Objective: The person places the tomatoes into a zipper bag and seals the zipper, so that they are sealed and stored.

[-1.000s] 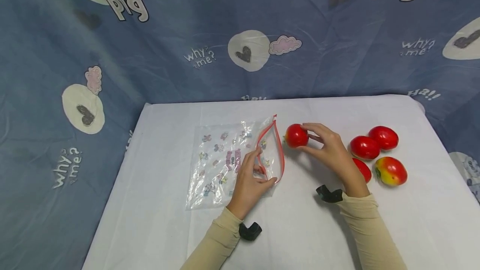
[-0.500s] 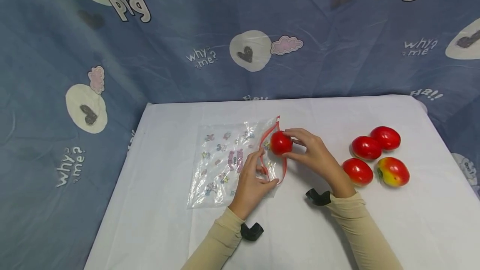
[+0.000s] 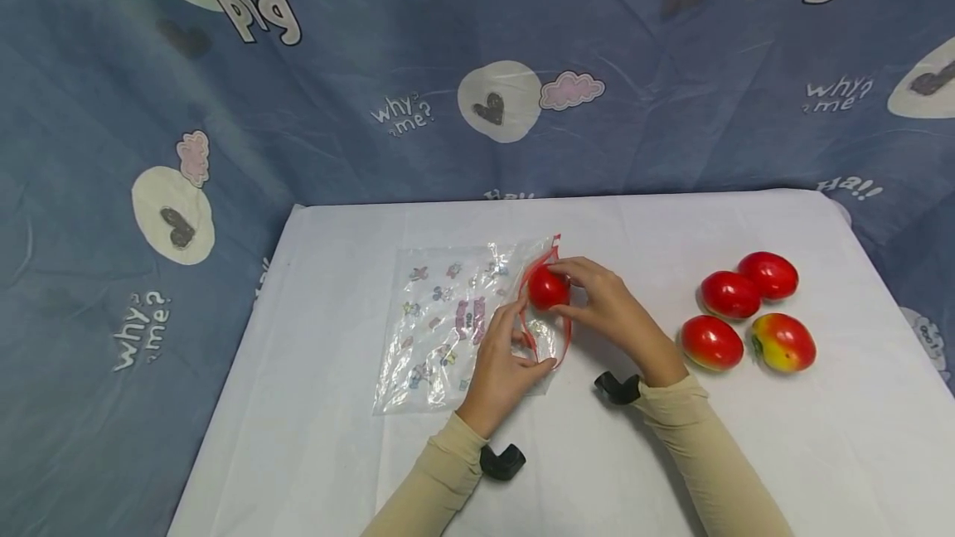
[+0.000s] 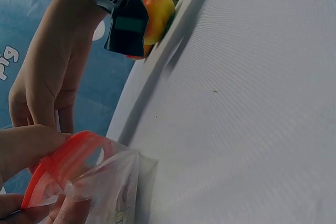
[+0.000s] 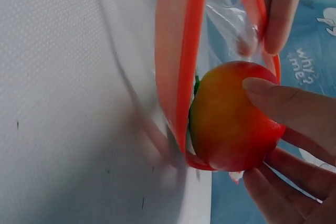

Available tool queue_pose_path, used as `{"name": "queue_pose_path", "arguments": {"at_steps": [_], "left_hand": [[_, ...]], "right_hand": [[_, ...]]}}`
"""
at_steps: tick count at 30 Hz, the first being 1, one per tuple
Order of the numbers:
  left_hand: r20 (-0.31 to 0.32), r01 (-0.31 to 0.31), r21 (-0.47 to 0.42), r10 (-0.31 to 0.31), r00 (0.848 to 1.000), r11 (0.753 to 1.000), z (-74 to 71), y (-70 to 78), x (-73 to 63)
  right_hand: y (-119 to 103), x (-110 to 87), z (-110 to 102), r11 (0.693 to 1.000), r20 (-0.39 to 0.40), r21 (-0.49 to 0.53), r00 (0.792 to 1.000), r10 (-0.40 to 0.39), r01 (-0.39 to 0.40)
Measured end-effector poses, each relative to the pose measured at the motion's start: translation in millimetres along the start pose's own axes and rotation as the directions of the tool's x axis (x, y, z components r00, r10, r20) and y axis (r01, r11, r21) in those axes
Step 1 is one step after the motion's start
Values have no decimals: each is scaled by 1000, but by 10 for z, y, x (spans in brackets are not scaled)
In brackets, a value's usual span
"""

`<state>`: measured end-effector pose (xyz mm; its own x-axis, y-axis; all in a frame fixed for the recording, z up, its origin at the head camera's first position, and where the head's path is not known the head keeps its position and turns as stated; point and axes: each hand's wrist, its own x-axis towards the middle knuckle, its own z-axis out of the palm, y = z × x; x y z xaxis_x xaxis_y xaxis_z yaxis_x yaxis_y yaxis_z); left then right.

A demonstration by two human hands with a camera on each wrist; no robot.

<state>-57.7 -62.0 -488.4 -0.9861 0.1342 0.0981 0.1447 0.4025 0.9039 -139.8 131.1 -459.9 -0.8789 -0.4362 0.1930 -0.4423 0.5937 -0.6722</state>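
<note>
A clear zip bag with small printed figures and a red zip edge lies on the white table, its mouth facing right. My left hand grips the near side of that mouth, holding it apart; in the left wrist view, fingers hold the red edge. With thumb and fingertips, my right hand holds a shiny red-and-yellow fruit at the opening. In the right wrist view, the fruit sits partly inside the red rim, its green stem end pointing into the bag.
Several similar fruits lie in a group on the right of the table, among them a red one and a yellow-red one. A blue printed cloth hangs behind the table. Black wrist devices sit on both sleeves.
My right hand has carried the fruit leftward from beside the bag into its mouth. My left hand keeps its hold on the bag's edge.
</note>
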Motion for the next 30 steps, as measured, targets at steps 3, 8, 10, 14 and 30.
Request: {"name": "queue_pose_path", "arguments": {"at_steps": [3,8,10,14,30], "left_hand": [[2,-2,9,2,1000,1000,3,0,-2],[-2,-2,21,2,1000,1000,2,4,-7],[-7,-4,21,4,1000,1000,-2,8,-9],[-4,-2,21,2,1000,1000,-10,15,-6],[-1,-5,8,5,1000,1000,-17,20,-5]], "right_hand": [[-2,15,30,999,6,-41,1000,-5,5],[-25,38,63,996,0,-80,999,-33,33],[-26,45,64,996,5,-82,999,-44,44],[33,35,36,1000,19,15,1000,-13,12],[126,71,74,994,12,111,1000,-22,20]]}}
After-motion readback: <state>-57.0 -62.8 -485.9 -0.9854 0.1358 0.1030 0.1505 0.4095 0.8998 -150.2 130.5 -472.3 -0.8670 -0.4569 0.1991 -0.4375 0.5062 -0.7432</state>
